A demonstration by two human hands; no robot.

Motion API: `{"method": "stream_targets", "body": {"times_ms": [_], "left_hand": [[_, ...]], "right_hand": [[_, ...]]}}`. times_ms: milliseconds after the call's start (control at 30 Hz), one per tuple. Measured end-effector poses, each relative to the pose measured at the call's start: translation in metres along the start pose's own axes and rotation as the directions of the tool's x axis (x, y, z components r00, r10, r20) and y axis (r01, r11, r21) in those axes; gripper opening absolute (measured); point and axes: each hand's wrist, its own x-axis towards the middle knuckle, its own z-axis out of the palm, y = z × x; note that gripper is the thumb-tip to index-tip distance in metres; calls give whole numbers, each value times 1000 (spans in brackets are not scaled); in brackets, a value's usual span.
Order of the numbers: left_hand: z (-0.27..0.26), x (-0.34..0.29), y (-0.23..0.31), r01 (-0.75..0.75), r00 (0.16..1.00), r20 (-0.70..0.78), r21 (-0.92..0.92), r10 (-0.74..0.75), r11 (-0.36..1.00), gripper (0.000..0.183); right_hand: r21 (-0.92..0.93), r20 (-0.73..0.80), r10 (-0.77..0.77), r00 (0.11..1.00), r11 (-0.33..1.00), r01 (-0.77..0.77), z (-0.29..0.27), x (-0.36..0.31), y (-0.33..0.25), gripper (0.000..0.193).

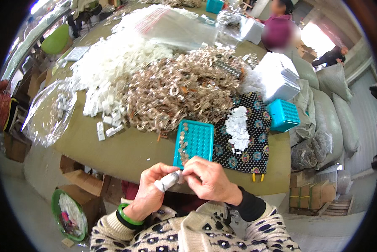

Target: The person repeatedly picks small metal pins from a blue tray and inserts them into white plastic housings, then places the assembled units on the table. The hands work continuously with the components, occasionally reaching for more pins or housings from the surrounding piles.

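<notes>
My left hand and my right hand meet at the near edge of a teal tray with rows of small pockets. Fingers of both are pinched together, and whatever lies between the fingertips is too small to make out. A white wrapping shows at the left fingers; it seems to cover a finger, though I cannot tell for sure. Small round brownish-silver pieces fill a column along the tray's left side. Beyond the tray spreads a large heap of brownish, ring-shaped clear pieces.
White plastic pieces are heaped at the far left. To the right, small white pieces lie on a black patterned cloth, beside teal trays and white stacked blocks. Sacks stand past the table. A person is at the far side.
</notes>
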Motion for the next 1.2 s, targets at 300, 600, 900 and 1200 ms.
{"method": "stream_targets", "body": {"times_ms": [300,600,900,1200], "left_hand": [[-9,2,3,-13,999,36,-52,15,999,15],[-26,9,15,88,993,100,-257,-64,962,20],[-31,14,11,72,997,18,-203,-70,977,15],[-33,16,8,59,998,11,-191,-58,980,18]], "right_hand": [[-243,-12,-172,985,956,164,13,14,-8,26],[-474,-546,-126,828,861,-182,-68,91,46,14],[55,-572,241,784,965,-256,-119,134,95,11],[573,-469,348,812,819,-20,-150,129,101,15]]}}
